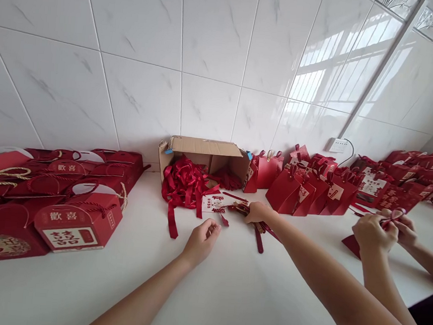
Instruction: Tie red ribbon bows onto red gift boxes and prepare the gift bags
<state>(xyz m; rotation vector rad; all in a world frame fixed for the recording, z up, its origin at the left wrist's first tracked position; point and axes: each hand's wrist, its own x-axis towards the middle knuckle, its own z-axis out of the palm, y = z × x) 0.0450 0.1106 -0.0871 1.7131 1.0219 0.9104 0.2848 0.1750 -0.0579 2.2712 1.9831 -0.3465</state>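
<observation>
My left hand (pixel 203 238) is over the white table with its thumb and fingers pinched together; whatever is between them is too small to make out. Just past its fingertips is a small dark red scrap (pixel 225 222). My right hand (pixel 258 212) has its fingers closed at a pile of dark red ribbon strips (pixel 259 239), its fingertips partly hidden among them. A white card with red print (pixel 213 203) lies between the hands. Behind it, bright red ribbons (pixel 185 182) spill from an open cardboard box (pixel 205 146) lying on its side.
Red gift boxes (pixel 78 221) with rope handles crowd the left. Small red bags (pixel 284 192) stand behind my right arm, with more red boxes (pixel 420 173) farther right. Another person's hands (pixel 377 232) work a ribbon beside my right arm. A tiled wall (pixel 219 46) rises behind the table.
</observation>
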